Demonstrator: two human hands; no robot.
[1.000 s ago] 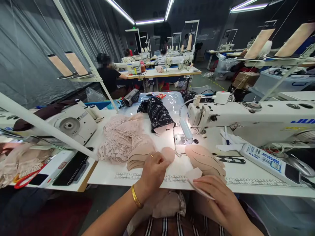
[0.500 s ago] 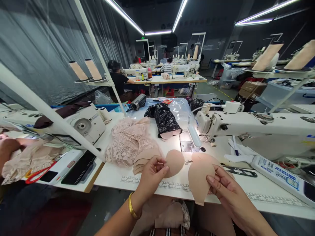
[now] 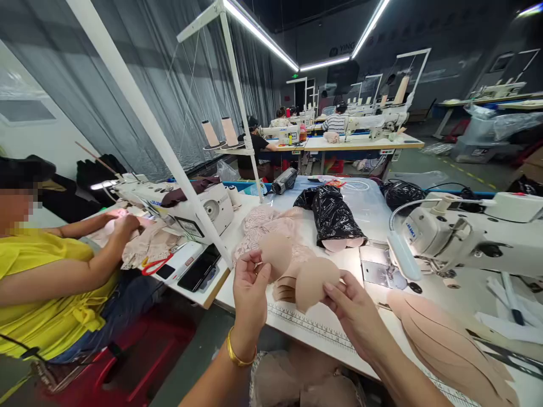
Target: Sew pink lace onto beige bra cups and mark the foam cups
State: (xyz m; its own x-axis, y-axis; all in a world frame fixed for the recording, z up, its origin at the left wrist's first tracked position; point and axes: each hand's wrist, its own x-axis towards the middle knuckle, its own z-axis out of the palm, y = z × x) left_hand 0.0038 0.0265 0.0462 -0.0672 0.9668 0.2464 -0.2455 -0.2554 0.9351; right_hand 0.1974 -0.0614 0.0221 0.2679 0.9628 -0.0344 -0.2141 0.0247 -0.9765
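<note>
Between the thumb and fingers of my left hand (image 3: 251,288) is a rounded beige bra cup piece (image 3: 277,254), held up in front of the lace. My right hand (image 3: 350,302) pinches a second beige bra cup piece (image 3: 313,281) by its right edge. The two pieces are close together, above the table's front edge. Just behind them lies a small stack of beige cut pieces (image 3: 285,289), partly covered by the right-hand piece. Pale pink lace fabric (image 3: 258,220) is heaped beyond my left hand. More beige pieces (image 3: 449,350) lie fanned out right of my right forearm.
A white sewing machine (image 3: 470,232) with a lamp stands at right. A black plastic bag (image 3: 335,217) holding pink pieces lies behind my hands. A printed ruler (image 3: 314,325) runs along the table edge. On the left, a co-worker in yellow (image 3: 51,282) sits sewing beside a phone (image 3: 199,268).
My view has swung left, bringing the co-worker into sight. My right hand has carried its cup piece leftward, close to the left-hand piece and over the small stack. Both hands keep their hold.
</note>
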